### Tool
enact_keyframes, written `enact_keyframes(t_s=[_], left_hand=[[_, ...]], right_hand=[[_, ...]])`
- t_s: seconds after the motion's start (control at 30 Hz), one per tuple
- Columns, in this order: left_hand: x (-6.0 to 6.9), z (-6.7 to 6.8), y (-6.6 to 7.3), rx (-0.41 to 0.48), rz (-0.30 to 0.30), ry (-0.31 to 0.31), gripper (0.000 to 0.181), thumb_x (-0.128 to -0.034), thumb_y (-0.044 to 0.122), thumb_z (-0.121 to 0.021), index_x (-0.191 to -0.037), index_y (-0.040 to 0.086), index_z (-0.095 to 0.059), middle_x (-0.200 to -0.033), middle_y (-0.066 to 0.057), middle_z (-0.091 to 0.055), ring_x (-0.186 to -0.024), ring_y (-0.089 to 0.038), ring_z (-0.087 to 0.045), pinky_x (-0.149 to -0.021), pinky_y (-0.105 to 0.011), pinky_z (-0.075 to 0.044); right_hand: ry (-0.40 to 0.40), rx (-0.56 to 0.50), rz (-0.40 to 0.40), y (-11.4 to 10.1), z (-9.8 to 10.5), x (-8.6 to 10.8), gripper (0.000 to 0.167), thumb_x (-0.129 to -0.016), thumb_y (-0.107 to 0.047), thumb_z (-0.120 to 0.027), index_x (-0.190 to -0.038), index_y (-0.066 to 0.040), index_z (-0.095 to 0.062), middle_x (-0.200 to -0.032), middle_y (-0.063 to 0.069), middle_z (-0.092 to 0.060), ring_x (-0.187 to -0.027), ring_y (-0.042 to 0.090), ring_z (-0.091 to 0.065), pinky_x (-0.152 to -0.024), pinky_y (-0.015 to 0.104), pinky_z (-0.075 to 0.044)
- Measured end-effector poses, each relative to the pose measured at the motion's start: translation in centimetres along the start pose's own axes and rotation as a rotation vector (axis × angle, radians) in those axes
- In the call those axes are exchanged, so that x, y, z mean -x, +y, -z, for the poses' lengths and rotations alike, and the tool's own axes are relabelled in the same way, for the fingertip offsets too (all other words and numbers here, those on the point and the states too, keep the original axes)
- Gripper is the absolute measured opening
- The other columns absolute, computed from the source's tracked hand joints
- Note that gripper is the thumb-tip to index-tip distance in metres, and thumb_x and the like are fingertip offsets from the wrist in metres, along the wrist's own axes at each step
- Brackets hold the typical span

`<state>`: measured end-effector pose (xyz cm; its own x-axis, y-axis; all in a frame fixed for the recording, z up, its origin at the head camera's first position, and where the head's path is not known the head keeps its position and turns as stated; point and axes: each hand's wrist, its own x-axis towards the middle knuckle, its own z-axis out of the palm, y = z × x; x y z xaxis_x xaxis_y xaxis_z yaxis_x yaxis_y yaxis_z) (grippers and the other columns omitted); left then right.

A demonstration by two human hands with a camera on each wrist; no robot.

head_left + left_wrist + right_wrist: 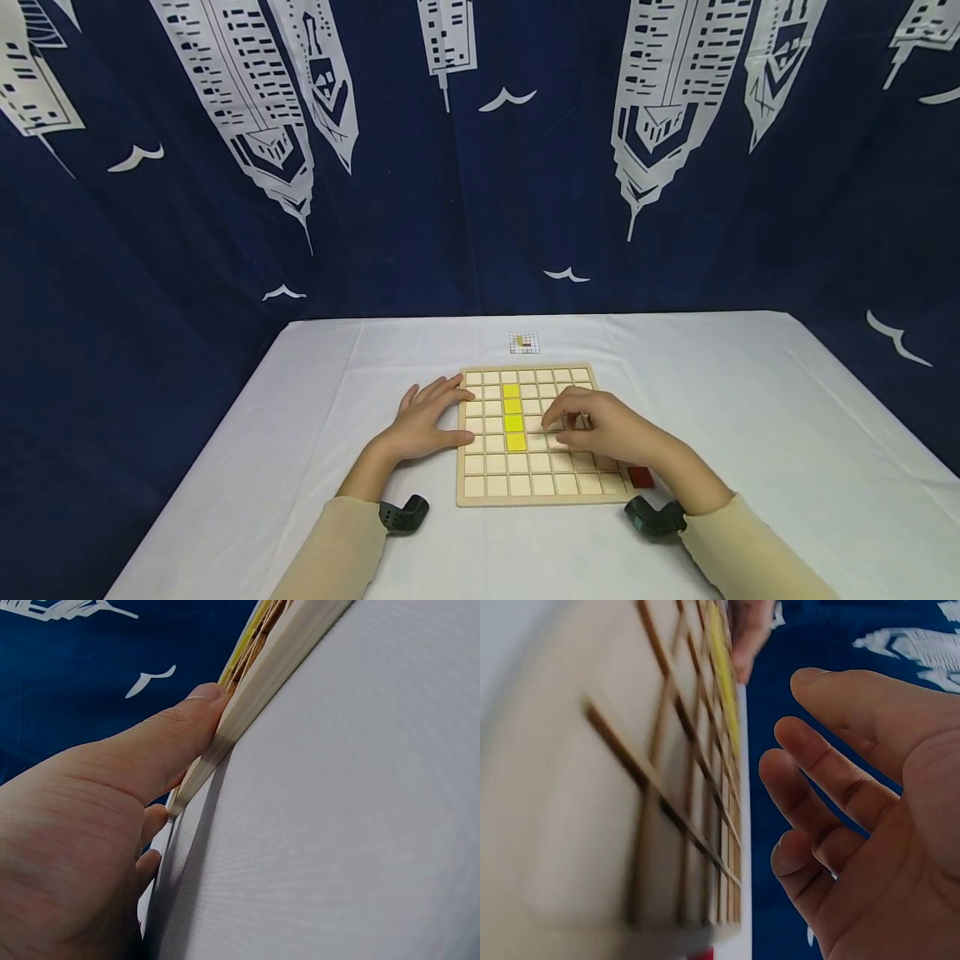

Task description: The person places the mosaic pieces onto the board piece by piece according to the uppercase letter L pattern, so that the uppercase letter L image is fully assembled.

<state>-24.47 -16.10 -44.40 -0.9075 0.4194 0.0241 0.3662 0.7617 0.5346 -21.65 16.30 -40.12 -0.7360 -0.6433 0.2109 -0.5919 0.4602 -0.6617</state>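
A wooden grid board (498,502) lies on the white tablecloth, and a column of yellow square tiles (512,406) fills several of its cells. My left hand (423,423) rests at the board's left edge, its fingers extended and its thumb against the rim, as the left wrist view also shows. Above the board's right half hovers my right hand (607,425), fingers loosely bent. The right wrist view shows nothing between that hand's thumb and fingers (802,742). Beside the board's lower right corner, partly under the right forearm, is a dark red tile (641,477).
A small printed card (524,342) with a coloured grid lies behind the board. Black wrist devices, left (405,515) and right (655,517), sit near the sleeve cuffs. A dark blue curtain (465,208) with white buildings and birds hangs behind the table.
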Motion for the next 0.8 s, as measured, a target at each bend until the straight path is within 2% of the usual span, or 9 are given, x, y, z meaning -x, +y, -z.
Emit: enact_keyframes(t_s=[0.13,0.3,0.4,0.6,0.8], left_hand=[[0.0,0.0,0.0,0.003,-0.003,0.000,0.060,-0.0845,0.047,-0.075,-0.138,0.031,-0.054,-0.167,0.002,-0.024,-0.157,-0.028,-0.016,-0.125,-0.059,0.004],[0.0,0.0,0.0,0.000,0.002,0.000,0.060,-0.0841,0.048,-0.075,-0.138,0.031,-0.054,-0.167,0.003,-0.024,-0.157,-0.027,-0.016,-0.125,-0.059,0.004],[0.0,-0.1,0.0,0.000,0.005,0.001,0.061,-0.0839,0.048,-0.076,-0.138,0.031,-0.054,-0.167,0.003,-0.024,-0.157,-0.027,-0.016,-0.125,-0.059,0.004],[0.0,-0.1,-0.1,-0.002,0.002,0.002,0.060,-0.0842,0.048,-0.075,-0.138,0.031,-0.054,-0.167,0.003,-0.024,-0.157,-0.027,-0.016,-0.125,-0.059,0.004],[0.0,0.0,0.0,-0.003,0.001,0.002,0.060,-0.0842,0.048,-0.075,-0.137,0.031,-0.054,-0.167,0.003,-0.024,-0.157,-0.027,-0.017,-0.125,-0.059,0.003]], right_hand=[[0.040,-0.002,-0.036,0.5,1.4,0.4,0.022,-0.087,-0.005,-0.074,-0.108,-0.012,-0.070,-0.104,0.007,-0.068,-0.081,0.017,-0.056,-0.062,0.020,-0.046],[0.064,0.021,-0.124,1.2,3.1,1.1,0.027,-0.086,-0.007,-0.076,-0.111,-0.012,-0.068,-0.106,0.009,-0.065,-0.087,0.019,-0.058,-0.064,0.020,-0.044],[0.074,0.030,-0.151,1.8,3.8,1.4,0.029,-0.085,-0.008,-0.078,-0.112,-0.011,-0.068,-0.109,0.010,-0.065,-0.089,0.020,-0.058,-0.065,0.021,-0.045],[0.072,0.043,-0.172,2.9,4.7,2.2,0.030,-0.086,-0.008,-0.077,-0.113,-0.010,-0.067,-0.112,0.010,-0.065,-0.092,0.020,-0.058,-0.068,0.022,-0.046],[0.043,0.016,-0.225,3.7,5.5,3.0,0.034,-0.084,-0.010,-0.078,-0.116,-0.010,-0.066,-0.112,0.008,-0.062,-0.091,0.021,-0.056,-0.071,0.022,-0.046]])
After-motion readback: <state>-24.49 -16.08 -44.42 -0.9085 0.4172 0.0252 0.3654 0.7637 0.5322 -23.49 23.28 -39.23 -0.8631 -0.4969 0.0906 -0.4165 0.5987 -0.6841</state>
